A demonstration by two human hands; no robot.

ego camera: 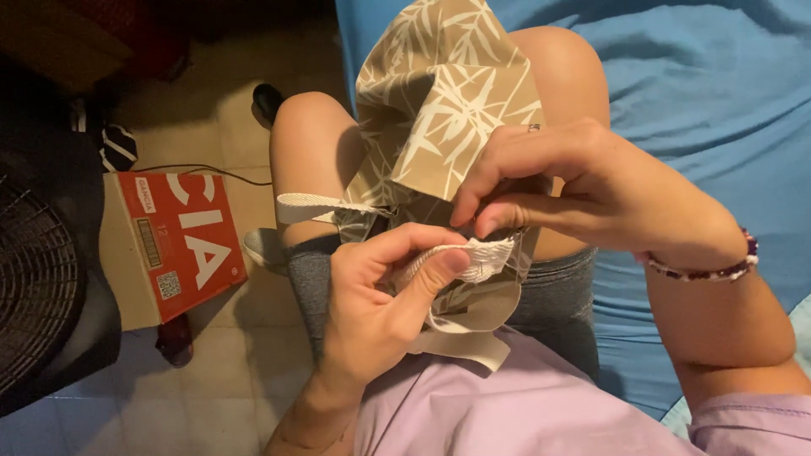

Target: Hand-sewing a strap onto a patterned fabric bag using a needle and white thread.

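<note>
A tan fabric piece with a white bamboo-leaf print [448, 110] lies over my knees. A cream woven strap [317, 205] sticks out to the left of the fabric. My left hand [376, 295] pinches a folded part of the white strap [481, 257] against the fabric's lower edge with thumb and fingers. My right hand [566, 186], with a ring and a beaded bracelet at the wrist, pinches the same spot from above. Both hands touch each other at the fabric's edge.
I sit on a bed with a blue sheet [701, 93]. On the tiled floor at the left stand a red and white cardboard box [182, 245], a dark fan grille [34, 279], a cable and a dark shoe [266, 101].
</note>
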